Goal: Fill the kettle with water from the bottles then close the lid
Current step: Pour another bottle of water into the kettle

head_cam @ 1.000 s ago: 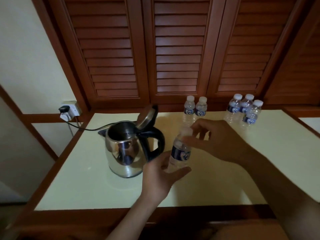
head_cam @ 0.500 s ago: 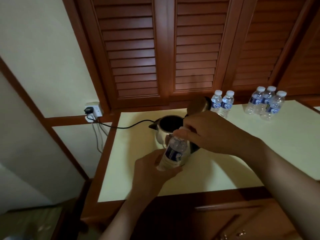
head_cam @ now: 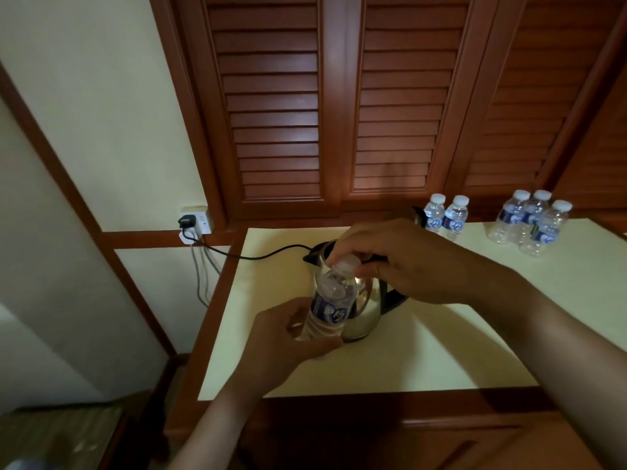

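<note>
My left hand [head_cam: 288, 337] grips the lower body of a small clear water bottle [head_cam: 330, 300] with a blue label, held tilted in front of the kettle. My right hand [head_cam: 403, 262] pinches the bottle's white cap [head_cam: 346, 264] from above. The steel kettle [head_cam: 361, 310] stands on the cream table [head_cam: 441, 351] right behind the bottle, its lid up and largely hidden by my right hand. Two more bottles [head_cam: 444, 217] stand at the table's back, and three others [head_cam: 532, 222] stand further right.
The kettle's black cord [head_cam: 258, 252] runs left over the table edge to a wall socket [head_cam: 195, 220]. Brown louvred doors [head_cam: 339, 113] rise behind the table. A wooden cabinet front [head_cam: 407, 435] lies below the table's near edge.
The view has swung left and closer. The bottle has stayed in my left hand and come in front of the kettle, with my right hand closing down on its cap.
</note>
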